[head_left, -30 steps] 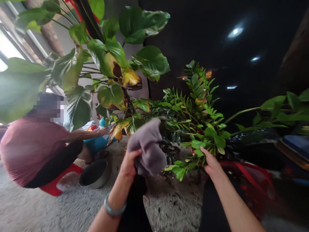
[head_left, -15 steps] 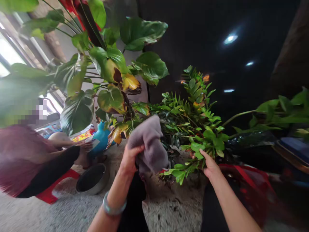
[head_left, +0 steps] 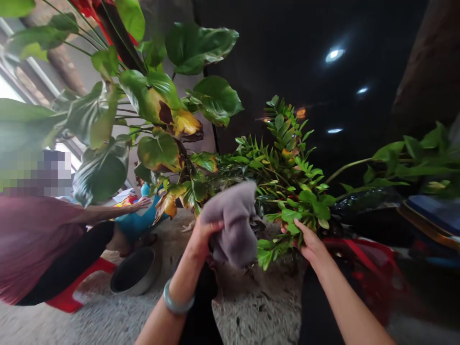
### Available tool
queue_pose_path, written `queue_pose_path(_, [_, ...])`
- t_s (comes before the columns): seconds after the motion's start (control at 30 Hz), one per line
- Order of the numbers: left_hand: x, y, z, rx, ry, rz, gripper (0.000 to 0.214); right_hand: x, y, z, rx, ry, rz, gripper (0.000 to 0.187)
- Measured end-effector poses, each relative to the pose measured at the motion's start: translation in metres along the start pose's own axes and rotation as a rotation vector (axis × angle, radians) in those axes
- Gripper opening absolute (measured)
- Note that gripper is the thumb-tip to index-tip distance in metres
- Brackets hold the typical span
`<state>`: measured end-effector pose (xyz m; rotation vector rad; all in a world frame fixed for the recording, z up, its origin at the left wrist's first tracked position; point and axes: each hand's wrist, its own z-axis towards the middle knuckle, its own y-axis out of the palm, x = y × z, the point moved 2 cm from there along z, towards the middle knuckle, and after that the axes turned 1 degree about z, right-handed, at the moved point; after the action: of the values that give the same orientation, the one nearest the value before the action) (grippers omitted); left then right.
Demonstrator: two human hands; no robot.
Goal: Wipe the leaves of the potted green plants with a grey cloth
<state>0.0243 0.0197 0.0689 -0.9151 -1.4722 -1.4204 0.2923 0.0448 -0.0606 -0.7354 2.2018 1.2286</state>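
Head view: grey cloth (head_left: 233, 227) is gripped by left hand (head_left: 203, 239), near leafy stem (head_left: 266, 247) held by right hand (head_left: 312, 245). Leaf wiping seems in hand; next, cloth likely needs to be brought against leafy stem.

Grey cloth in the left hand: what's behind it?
Beyond the upper edge of the cloth, green leaves show; below it, gritty ground. Whatever lies directly behind is covered, and the left hand has most fingers hidden too.
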Motion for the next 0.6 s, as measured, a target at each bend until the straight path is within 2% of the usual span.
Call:
queue_pose_path(0.07, [0.012, 0.012, 0.024, 0.087, 0.051, -0.096, 0.048, -0.001, 0.003, 0.0, -0.017, -0.014, 0.038, 0.007])
queue_pose_path(0.1, [0.011, 0.017, 0.033, 0.111, 0.05, -0.11, 0.048, -0.002, 0.005, 0.0, -0.025, -0.019, 0.052, 0.007])
queue_pose_path(0.17, [-0.004, 0.024, 0.036, 0.096, 0.0, -0.057, 0.048, -0.002, 0.006, 0.001, -0.038, -0.022, 0.057, 0.005])
queue_pose_path(0.23, [-0.03, 0.024, 0.022, -0.021, -0.125, 0.04, 0.049, -0.001, 0.005, 0.002, -0.042, -0.016, 0.047, 0.004])
queue_pose_path(0.3, [-0.051, 0.018, -0.002, -0.196, -0.274, 0.077, 0.051, 0.001, 0.001, 0.003, -0.037, -0.003, 0.027, 0.004])
queue_pose_path(0.37, [-0.054, 0.01, -0.02, -0.316, -0.325, 0.061, 0.052, 0.002, -0.003, 0.004, -0.03, 0.009, 0.001, 0.005])
queue_pose_path(0.4, [-0.049, 0.008, -0.023, -0.323, -0.298, 0.043, 0.05, 0.003, -0.004, 0.005, -0.027, 0.012, -0.012, 0.007])
queue_pose_path(0.47, [-0.028, 0.007, -0.013, -0.236, -0.19, -0.001, 0.044, 0.003, -0.005, 0.005, -0.03, 0.014, -0.033, 0.01])
queue_pose_path(0.53, [-0.007, 0.013, 0.01, -0.08, -0.086, -0.061, 0.04, 0.002, -0.004, 0.005, -0.037, 0.017, -0.049, 0.012])
queue_pose_path(0.6, [0.002, 0.021, 0.032, 0.048, -0.014, -0.103, 0.043, 0.002, -0.001, 0.005, -0.04, 0.023, -0.063, 0.013])
